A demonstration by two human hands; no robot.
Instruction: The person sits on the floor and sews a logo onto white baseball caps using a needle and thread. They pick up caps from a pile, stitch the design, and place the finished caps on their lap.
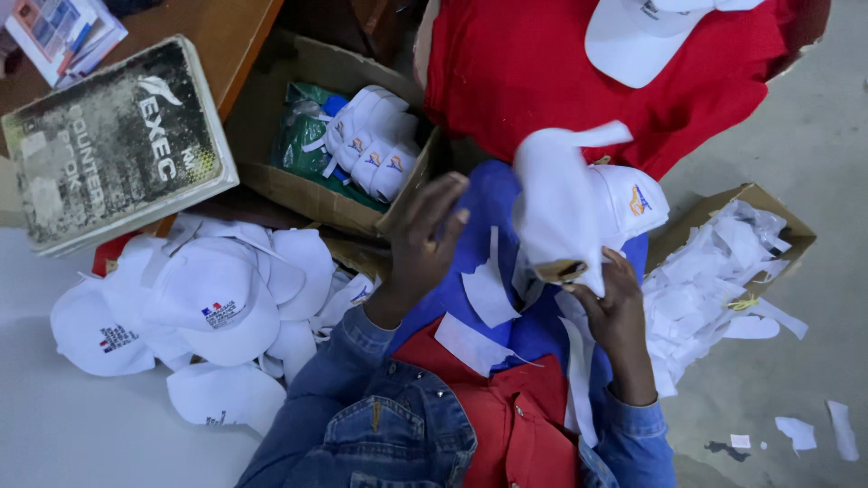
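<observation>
My right hand [617, 312] grips a white cap [579, 208] from below, holding it up over blue cloth [488, 203] on my lap. The cap's peak points up and a small coloured emblem shows on its front panel. My left hand [425, 239] hovers just left of the cap with fingers spread, holding nothing. White paper strips [484, 294] lie on the blue and red cloth between my arms. Both sleeves are blue denim.
A pile of white caps [208, 298] lies on the floor at left. A cardboard box [298, 190] holds stacked white caps [375, 145]. Another box [723, 203] at right is full of white paper scraps. A worn book [113, 145] sits on a wooden table. Red cloth [542, 72] with a white cap [637, 36] lies ahead.
</observation>
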